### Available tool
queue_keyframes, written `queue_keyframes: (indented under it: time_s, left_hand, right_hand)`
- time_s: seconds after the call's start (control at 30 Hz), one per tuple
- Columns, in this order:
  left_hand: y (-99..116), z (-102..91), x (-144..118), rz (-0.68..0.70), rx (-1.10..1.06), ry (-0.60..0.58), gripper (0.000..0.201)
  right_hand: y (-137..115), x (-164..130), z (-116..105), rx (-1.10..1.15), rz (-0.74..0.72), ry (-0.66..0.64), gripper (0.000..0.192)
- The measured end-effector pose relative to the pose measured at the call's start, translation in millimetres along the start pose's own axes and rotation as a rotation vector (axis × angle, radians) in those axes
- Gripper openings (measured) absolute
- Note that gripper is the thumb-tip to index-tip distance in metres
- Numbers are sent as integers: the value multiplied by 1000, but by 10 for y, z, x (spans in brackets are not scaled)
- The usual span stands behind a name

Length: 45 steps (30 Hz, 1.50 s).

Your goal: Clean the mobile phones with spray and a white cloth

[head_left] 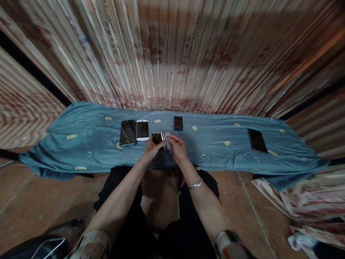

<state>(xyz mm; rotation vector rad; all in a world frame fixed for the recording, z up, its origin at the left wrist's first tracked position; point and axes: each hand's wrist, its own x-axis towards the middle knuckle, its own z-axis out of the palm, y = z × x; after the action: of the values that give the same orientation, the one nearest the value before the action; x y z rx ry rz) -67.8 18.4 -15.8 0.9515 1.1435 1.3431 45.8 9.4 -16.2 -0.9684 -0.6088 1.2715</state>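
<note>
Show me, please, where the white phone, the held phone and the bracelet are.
white phone (pixel 142 130): head view, middle of its screen.
held phone (pixel 157 137): head view, dark face between the hands.
bracelet (pixel 195 185): head view, band across the right wrist.

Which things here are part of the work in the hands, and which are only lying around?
In use: small phone, held by left hand and right hand; pale cloth.

Lying about: large dark phone, white phone, small black phone, far black phone, blue sheet.

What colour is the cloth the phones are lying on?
The cloth is teal blue with small yellow oval motifs, seen in the head view.
</note>
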Motion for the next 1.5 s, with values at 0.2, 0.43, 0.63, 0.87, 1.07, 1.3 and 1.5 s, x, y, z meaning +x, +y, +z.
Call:
queue_keyframes:
  time_s: [0.2, 0.43, 0.63, 0.87, 1.07, 1.3, 1.5]
  left_hand:
    - [1, -26, -28, 65, 20, 48, 53]
    - [-126, -95, -29, 116, 45, 42, 58]
    - [-195, -211, -50, 68, 31, -21, 63]
    - [-192, -358, -55, 40, 37, -17, 55]
    - [-163, -350, 31, 32, 29, 105, 76]
    - [-83, -317, 24, -56, -191, 36, 53]
    - [34, -310, -59, -159, -307, -59, 40]
  right_hand:
    - [17, -18, -4, -7, 34, -25, 23]
    - [53, -75, -43, -58, -13, -100, 33]
    - [114, -119, -46, -123, 6, -128, 40]
    - [232, -126, 46, -153, -13, -148, 36]
    - [295, -35, 70, -162, 0, -129, 43]
    - [299, -19, 164, -169, -37, -119, 45]
    - [247, -44, 187, -303, -130, -199, 44]
